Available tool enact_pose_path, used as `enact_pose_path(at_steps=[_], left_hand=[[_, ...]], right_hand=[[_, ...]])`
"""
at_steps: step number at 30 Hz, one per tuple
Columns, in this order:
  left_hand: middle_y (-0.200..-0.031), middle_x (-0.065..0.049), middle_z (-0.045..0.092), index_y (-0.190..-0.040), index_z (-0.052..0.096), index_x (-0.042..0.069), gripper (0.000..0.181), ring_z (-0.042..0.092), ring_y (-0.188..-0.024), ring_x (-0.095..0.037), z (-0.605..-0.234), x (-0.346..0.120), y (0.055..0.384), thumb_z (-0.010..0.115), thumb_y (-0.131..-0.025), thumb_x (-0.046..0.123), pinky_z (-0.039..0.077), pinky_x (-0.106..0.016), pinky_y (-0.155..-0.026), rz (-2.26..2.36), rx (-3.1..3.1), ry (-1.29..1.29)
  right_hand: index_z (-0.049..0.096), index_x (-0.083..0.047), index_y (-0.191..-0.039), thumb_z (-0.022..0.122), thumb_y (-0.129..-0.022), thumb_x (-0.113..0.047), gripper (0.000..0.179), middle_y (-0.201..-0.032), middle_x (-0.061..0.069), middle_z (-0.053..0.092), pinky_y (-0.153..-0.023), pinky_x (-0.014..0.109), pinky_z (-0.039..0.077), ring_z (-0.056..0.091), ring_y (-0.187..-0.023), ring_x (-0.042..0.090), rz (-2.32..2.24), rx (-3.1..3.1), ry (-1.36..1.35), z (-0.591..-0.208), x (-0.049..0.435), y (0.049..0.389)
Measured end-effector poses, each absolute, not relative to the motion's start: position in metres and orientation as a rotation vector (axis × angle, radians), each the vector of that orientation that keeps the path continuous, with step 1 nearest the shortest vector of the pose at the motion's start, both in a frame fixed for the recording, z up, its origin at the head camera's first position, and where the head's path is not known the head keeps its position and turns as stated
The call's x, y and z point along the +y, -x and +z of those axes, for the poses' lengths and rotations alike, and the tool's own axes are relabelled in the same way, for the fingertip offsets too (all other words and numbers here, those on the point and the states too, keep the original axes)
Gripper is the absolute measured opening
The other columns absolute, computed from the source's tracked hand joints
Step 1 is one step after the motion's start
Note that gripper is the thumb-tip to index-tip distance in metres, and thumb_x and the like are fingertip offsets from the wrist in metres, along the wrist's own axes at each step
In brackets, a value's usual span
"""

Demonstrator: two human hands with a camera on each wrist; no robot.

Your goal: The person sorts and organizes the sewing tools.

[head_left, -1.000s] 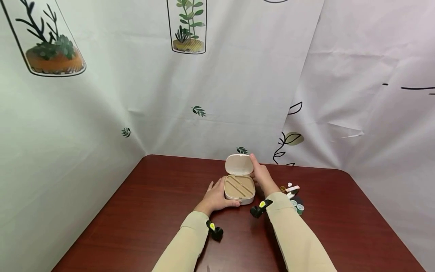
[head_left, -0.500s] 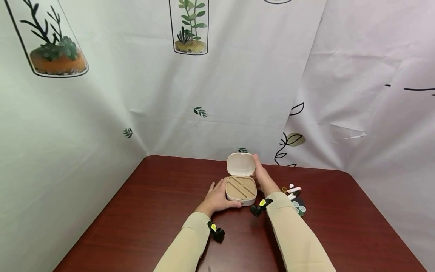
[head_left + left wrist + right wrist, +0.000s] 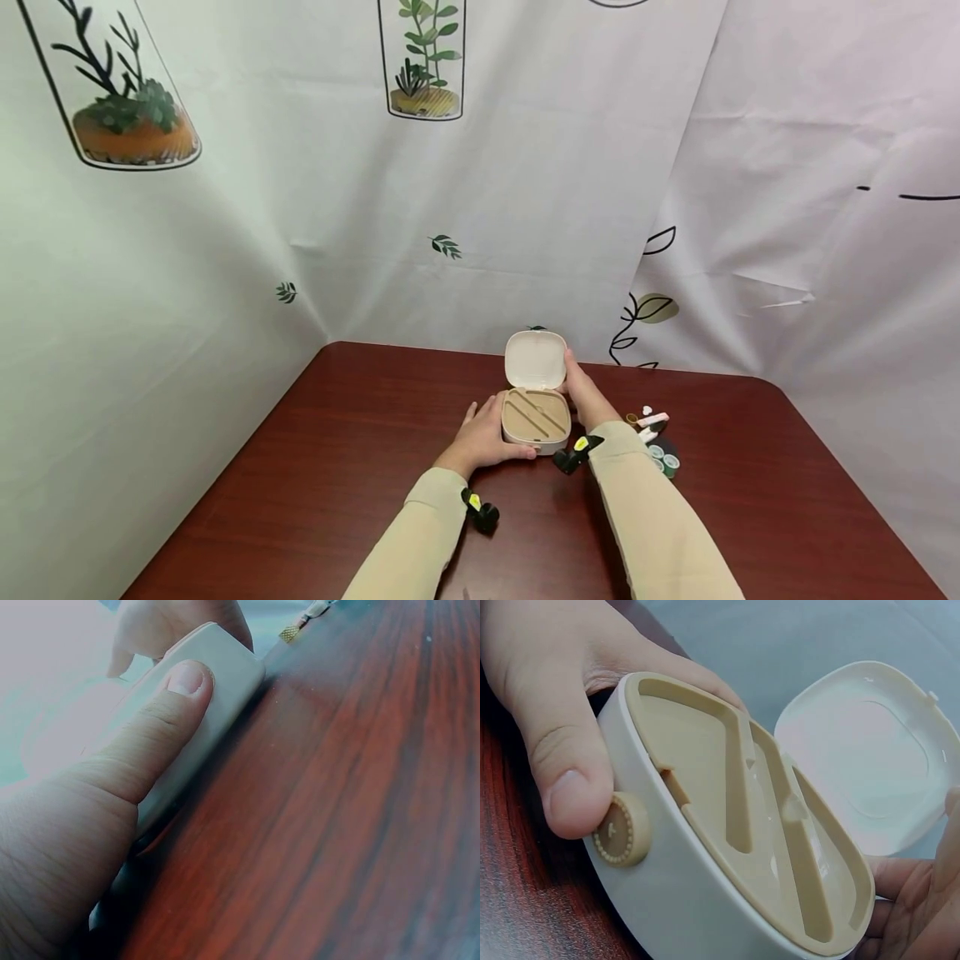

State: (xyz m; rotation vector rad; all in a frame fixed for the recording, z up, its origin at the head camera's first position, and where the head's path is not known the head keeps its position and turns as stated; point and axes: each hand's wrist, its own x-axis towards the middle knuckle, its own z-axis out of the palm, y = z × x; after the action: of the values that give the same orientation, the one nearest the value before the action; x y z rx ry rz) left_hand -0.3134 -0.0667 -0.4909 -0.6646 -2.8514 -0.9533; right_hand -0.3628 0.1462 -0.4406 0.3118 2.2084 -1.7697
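Over the last second we see the lid (image 3: pixel 535 360) change its angle: its inner face now shows taller and rises higher above the hinge than it did, while the case (image 3: pixel 682 877) stays put on the desk (image 3: pixel 337 458). We cannot tell for sure whether the lid is being eased further back or raised from a lower lean. Either way, we judge that the work in hand is about setting the lid, with the tan tray (image 3: pixel 686 727) laid bare in the meantime.

The case sits between our two hands. Our left hand (image 3: pixel 482 437) grips it from its own side, thumb laid along the front and just by the round knob (image 3: pixel 619 829), fingers round the side wall. Our right hand (image 3: pixel 588 396) is at the opposite side, near the hinge, its thumb up against the lid's edge; we cannot tell whether the fingers pinch the lid or only support it. Beyond the right wrist, on its outer side, lie small loose items (image 3: pixel 652 420) and spools (image 3: pixel 671 463), well apart from the left hand.
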Motion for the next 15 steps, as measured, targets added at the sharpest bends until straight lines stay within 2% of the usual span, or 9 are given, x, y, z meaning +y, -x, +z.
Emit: enact_pose_path(at_steps=[3, 9, 12, 15], left_hand=[[-0.153, -0.007, 0.045, -0.156, 0.029, 0.011, 0.116, 0.036, -0.145, -0.025, -0.4909, -0.0658, 0.3139, 0.082, -0.069, 0.067, 0.015, -0.057, -0.121, -0.944, -2.867, 0.658], [-0.154, -0.005, 0.045, -0.156, 0.029, 0.013, 0.117, 0.035, -0.146, -0.023, -0.4912, -0.0649, 0.3149, 0.082, -0.068, 0.070, 0.014, -0.055, -0.122, -0.925, -2.892, 0.638], [-0.153, -0.004, 0.045, -0.156, 0.029, 0.014, 0.117, 0.037, -0.145, -0.021, -0.4910, -0.0652, 0.3148, 0.082, -0.068, 0.070, 0.014, -0.055, -0.122, -0.923, -2.893, 0.635], [-0.155, -0.005, 0.043, -0.157, 0.028, 0.013, 0.119, 0.036, -0.145, -0.021, -0.4913, -0.0663, 0.3150, 0.081, -0.068, 0.070, 0.014, -0.055, -0.122, -0.921, -2.899, 0.633]], right_hand=[[0.066, 0.003, -0.098, 0.018, -0.094, -0.081, 0.097, -0.110, 0.018, 0.063, -0.093, 0.048, 0.051, 0.062, -0.105, 0.033, -1.749, 2.221, -0.322, -0.4396, 0.1475, 0.3617], [0.063, 0.001, -0.095, 0.019, -0.092, -0.084, 0.096, -0.116, 0.020, 0.058, -0.089, 0.046, 0.052, 0.061, -0.104, 0.034, -1.757, 2.225, -0.331, -0.4409, 0.1484, 0.3615], [0.064, 0.003, -0.101, 0.019, -0.091, -0.084, 0.100, -0.125, 0.021, 0.054, -0.093, 0.048, 0.050, 0.058, -0.110, 0.035, -1.756, 2.241, -0.319, -0.4439, 0.1488, 0.3605], [0.067, 0.006, -0.115, 0.016, -0.092, -0.084, 0.106, -0.137, 0.023, 0.049, -0.100, 0.052, 0.046, 0.053, -0.119, 0.039, -1.747, 2.276, -0.268, -0.4477, 0.1500, 0.3574]])
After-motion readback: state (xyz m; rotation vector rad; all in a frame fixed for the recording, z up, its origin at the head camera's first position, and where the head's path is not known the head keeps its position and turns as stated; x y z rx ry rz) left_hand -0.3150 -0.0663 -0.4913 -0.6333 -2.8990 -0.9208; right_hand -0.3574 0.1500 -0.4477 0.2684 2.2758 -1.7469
